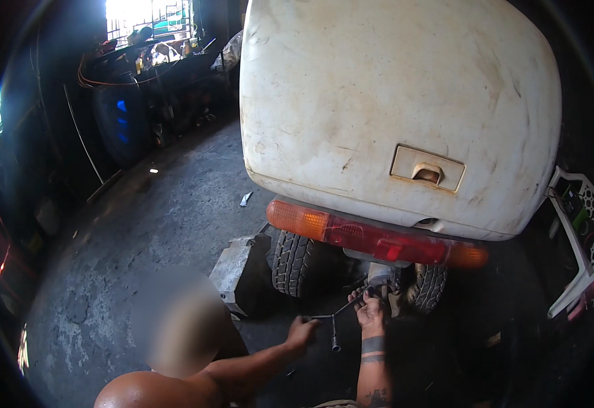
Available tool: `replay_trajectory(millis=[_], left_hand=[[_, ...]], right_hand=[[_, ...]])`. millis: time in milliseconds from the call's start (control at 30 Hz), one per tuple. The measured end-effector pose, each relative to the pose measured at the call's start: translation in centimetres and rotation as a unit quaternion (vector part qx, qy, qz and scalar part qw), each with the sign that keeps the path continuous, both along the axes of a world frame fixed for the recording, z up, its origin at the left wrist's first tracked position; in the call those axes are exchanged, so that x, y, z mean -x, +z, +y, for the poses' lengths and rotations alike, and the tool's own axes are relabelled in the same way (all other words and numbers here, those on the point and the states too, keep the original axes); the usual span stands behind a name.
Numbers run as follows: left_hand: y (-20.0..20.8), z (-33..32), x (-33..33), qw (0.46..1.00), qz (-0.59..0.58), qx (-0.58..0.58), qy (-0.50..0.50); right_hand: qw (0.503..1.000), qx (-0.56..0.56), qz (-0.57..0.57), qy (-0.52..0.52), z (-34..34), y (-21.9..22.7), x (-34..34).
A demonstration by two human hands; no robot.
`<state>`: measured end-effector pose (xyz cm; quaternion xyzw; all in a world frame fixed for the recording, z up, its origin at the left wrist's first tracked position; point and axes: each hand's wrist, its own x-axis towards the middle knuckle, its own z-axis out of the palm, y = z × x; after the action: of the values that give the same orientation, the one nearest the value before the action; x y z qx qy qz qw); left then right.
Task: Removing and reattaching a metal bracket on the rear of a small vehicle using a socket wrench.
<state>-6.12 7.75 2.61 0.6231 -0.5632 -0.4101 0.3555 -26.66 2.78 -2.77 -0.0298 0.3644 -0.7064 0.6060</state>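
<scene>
Our left hand [302, 332] tight on a wrench [335, 334], right hand [369, 311] curled around its far end, below a vehicle's [392, 102] edge.

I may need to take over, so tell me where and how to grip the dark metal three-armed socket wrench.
Take the wrench by its slim free arm, probably best from the near side, wrapping the shaft. That arm points toward the wearer, uncovered, while the left hand holds another and the right hand is by the third.
</scene>
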Motion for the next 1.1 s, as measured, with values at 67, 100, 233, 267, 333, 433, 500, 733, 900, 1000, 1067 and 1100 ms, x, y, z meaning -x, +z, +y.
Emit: replay_trajectory(millis=[67, 100, 233, 267, 333, 433, 500, 733, 900, 1000, 1067, 1100], left_hand=[[-0.6, 0.6, -0.4, 0.911, 0.334, -0.232, -0.073], [-0.8, 0.6, -0.3, 0.802, 0.483, -0.335, -0.106], [-1.5, -1.9, 1.8, 0.588, 0.666, -0.431, -0.157], [-1.8, -2.5, 2.6, 0.59, 0.688, -0.395, -0.148], [-2.6, -3.5, 3.3, 0.591, 0.66, -0.426, -0.186], [-3.7, -3.9, 4.0, 0.631, 0.6, -0.449, -0.2], [-4.3, -3.5, 4.4, 0.744, 0.489, -0.44, -0.115], [-3.8, -4.2, 3.3, 0.91, 0.302, -0.234, -0.163], [-1.9, -7.0, 2.4, 0.932, 0.295, -0.036, -0.208], [-0.8, -7.3, 2.6, 0.887, 0.392, -0.16, -0.185], [-0.1, -7.3, 2.9, 0.81, 0.492, -0.288, -0.138], [0.1, -7.6, 2.7, 0.774, 0.508, -0.344, -0.156]], right_hand=[[1.0, -0.005, 0.001, 0.003, 0.1, -0.2, -0.2], [1.0, -0.014, -0.002, -0.009, 0.1, -0.4, -0.3], [1.0, -0.009, -0.004, -0.009, -0.4, -0.5, -0.3], [0.999, 0.0, -0.033, 0.013, -0.5, -0.4, -0.1], [1.0, 0.006, 0.001, 0.008, -0.3, -0.1, 0.1], [0.999, 0.009, 0.034, 0.006, 0.2, 0.6, 0.0], [0.999, 0.022, 0.03, 0.026, 0.6, 1.1, -0.1], [0.978, 0.01, 0.188, 0.085, 2.1, 3.7, -0.5], [0.889, -0.027, 0.413, 0.195, 5.7, 3.3, -6.7], [0.949, -0.013, 0.297, 0.104, 5.8, 3.0, -7.0], [0.971, -0.055, 0.227, 0.052, 5.3, 3.4, -4.6], [0.972, -0.098, 0.215, 0.005, 5.2, 3.7, -3.0]])
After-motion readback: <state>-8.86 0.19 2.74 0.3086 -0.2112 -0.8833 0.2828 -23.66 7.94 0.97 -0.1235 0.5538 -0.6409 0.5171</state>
